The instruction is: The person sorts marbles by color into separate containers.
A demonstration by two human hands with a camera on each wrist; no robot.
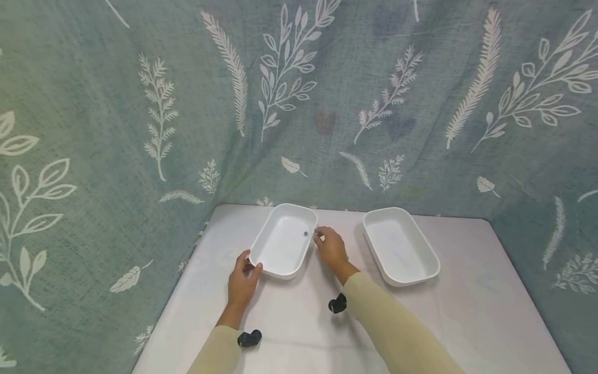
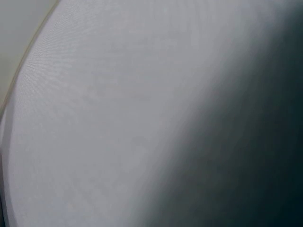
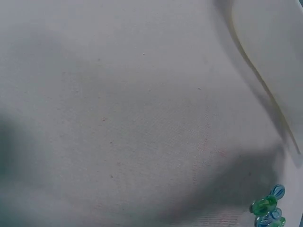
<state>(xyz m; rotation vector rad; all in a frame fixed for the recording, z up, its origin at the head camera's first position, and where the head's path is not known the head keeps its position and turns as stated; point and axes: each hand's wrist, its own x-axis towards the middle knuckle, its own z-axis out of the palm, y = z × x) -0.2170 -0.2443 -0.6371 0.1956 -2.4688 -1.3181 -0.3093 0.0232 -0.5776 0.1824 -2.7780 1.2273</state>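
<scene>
My left hand [image 1: 242, 284] holds the near left corner of a white tray [image 1: 270, 228], thumb at the rim and fingers outside. Over that tray's right rim, my right hand [image 1: 333, 248] pinches what looks like a small glass marble [image 1: 315, 234]. A second small marble [image 1: 306, 234] lies inside the tray near the right wall. In the right wrist view, several blue and green glass marbles [image 3: 266, 206] show at the lower right corner. The left wrist view shows mostly tabletop and a dark blur, with neither hand clear.
Another white tray [image 1: 401, 244] stands to the right of my right hand on the white-covered table [image 1: 289, 317]. Leaf-patterned green cloth [image 1: 322, 171] hangs behind the table and along both sides. Black wrist cameras [image 1: 249, 338] sit by both forearms.
</scene>
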